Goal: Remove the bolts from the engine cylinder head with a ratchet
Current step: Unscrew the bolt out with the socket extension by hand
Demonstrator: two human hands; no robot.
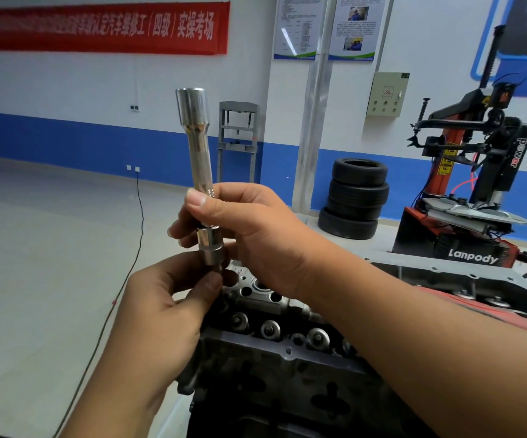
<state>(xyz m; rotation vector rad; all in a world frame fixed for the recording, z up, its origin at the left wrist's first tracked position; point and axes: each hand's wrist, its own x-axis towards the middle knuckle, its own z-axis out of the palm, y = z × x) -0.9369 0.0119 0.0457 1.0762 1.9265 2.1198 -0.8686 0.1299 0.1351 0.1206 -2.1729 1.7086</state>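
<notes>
A chrome extension bar (199, 147) stands upright in the middle of the view, its wide drive end at the top. My right hand (249, 235) grips its lower shaft. A short chrome socket (210, 248) sits on the bar's bottom end. My left hand (167, 308) pinches something dark just under the socket; whether it is a bolt is hidden by my fingers. Below both hands lies the grey engine cylinder head (287, 339), with round valve tops and bolt holes showing. No ratchet handle is in view.
A stack of black tyres (355, 197) stands by the wall behind. A red and black tyre-changing machine (477, 184) fills the right side. A black cable (129, 267) runs across the pale floor at left. A grey press frame (238, 140) stands against the blue wall.
</notes>
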